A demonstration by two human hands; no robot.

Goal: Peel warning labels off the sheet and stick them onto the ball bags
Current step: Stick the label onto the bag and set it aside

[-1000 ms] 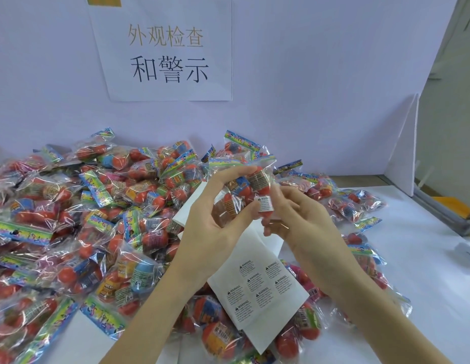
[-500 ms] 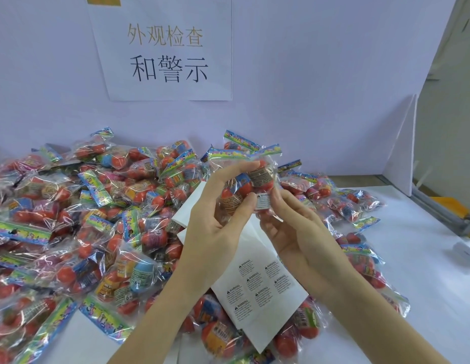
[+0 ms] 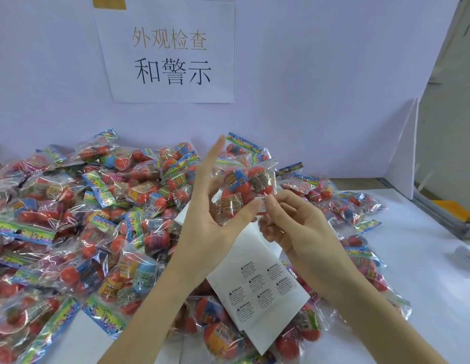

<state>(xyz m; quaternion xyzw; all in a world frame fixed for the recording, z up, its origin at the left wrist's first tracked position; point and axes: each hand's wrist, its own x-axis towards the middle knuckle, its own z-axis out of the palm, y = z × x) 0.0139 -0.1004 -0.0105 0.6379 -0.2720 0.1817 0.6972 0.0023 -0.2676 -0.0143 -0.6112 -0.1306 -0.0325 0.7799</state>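
Observation:
My left hand (image 3: 210,214) holds up a clear ball bag (image 3: 244,190) with red balls, thumb pressing its lower front, index finger pointing straight up. A small white warning label (image 3: 262,202) sits on the bag's lower right corner. My right hand (image 3: 294,227) pinches that corner, thumb on the label. Below the hands, the white label sheet (image 3: 257,287) with several printed warning labels lies on the pile.
A big pile of ball bags (image 3: 84,219) covers the table's left and centre, with more bags (image 3: 354,203) to the right. A white table surface (image 3: 425,285) shows at right. Behind stands a lavender wall with a paper sign (image 3: 171,53).
The held bag rose slightly and my left index finger straightened upward. My right thumb moved onto the label at the bag's corner.

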